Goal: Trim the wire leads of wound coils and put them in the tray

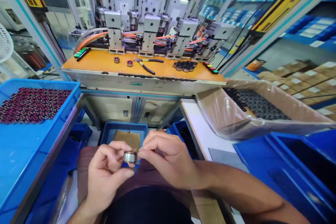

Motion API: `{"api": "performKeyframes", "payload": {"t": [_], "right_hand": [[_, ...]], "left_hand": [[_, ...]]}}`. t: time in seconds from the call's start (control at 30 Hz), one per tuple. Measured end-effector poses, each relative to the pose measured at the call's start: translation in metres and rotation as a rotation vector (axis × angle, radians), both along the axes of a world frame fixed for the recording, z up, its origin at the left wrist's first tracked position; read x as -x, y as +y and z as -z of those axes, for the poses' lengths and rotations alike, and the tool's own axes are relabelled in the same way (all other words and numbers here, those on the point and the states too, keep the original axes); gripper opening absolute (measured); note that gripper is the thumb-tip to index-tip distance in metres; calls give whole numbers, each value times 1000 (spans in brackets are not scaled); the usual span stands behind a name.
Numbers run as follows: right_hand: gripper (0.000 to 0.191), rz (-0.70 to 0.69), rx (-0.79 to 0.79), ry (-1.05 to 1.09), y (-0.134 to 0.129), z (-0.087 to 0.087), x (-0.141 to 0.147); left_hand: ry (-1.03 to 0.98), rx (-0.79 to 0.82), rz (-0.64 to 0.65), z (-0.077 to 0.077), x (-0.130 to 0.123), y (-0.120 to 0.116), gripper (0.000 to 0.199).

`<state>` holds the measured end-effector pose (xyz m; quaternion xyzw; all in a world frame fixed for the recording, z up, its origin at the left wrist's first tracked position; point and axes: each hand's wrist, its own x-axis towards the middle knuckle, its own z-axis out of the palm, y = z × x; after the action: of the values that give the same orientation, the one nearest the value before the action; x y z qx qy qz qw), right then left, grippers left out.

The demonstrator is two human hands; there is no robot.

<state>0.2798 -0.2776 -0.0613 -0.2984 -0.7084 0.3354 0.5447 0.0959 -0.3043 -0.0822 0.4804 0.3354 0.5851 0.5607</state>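
Observation:
A small silver metal ring part (130, 157) with copper-coloured wire at its top is held above my lap. My left hand (107, 175) grips it from the left, fingers behind and thumb below. My right hand (168, 157) is at the part's right side, thumb and forefinger pinched at its upper edge. Whatever lies between those fingertips, perhaps a thin wire end, is too small to make out.
Ahead, an orange bench (99, 63) bears pliers (147, 65), two small round parts and a dark cluster (184, 65) below a machine. A blue tray (26, 147) of reddish parts stands left. At right are a plastic-lined box (223, 122) of dark parts and blue bins (286, 171).

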Motion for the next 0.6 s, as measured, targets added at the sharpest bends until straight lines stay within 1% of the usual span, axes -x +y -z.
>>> {"api": "performKeyframes", "payload": {"t": [0.1, 0.17, 0.23, 0.27, 0.33, 0.4, 0.47, 0.53, 0.6], "right_hand": [[14, 14, 18, 17, -2, 2, 1], [15, 24, 67, 26, -4, 2, 2], [18, 26, 176, 41, -7, 0, 3], [19, 15, 254, 55, -8, 0, 3], [22, -53, 461, 101, -10, -2, 4], [23, -169, 691, 167, -11, -2, 4], [26, -292, 862, 229, -11, 0, 4], [32, -372, 943, 268, -10, 4, 4], [37, -401, 985, 285, -8, 8, 5]], "left_hand": [[71, -63, -95, 2, -2, 2, 33], [122, -95, -113, 3, -1, 3, 36], [177, -119, -100, 5, 1, 4, 35], [197, -124, -87, 5, 3, 4, 33], [199, -113, -58, 7, 4, 4, 28], [159, -85, -31, 9, 5, 5, 28], [108, -69, -4, 12, 5, 6, 29], [65, -63, 23, 15, 6, 7, 29], [38, -54, 37, 19, 8, 7, 29]]}}
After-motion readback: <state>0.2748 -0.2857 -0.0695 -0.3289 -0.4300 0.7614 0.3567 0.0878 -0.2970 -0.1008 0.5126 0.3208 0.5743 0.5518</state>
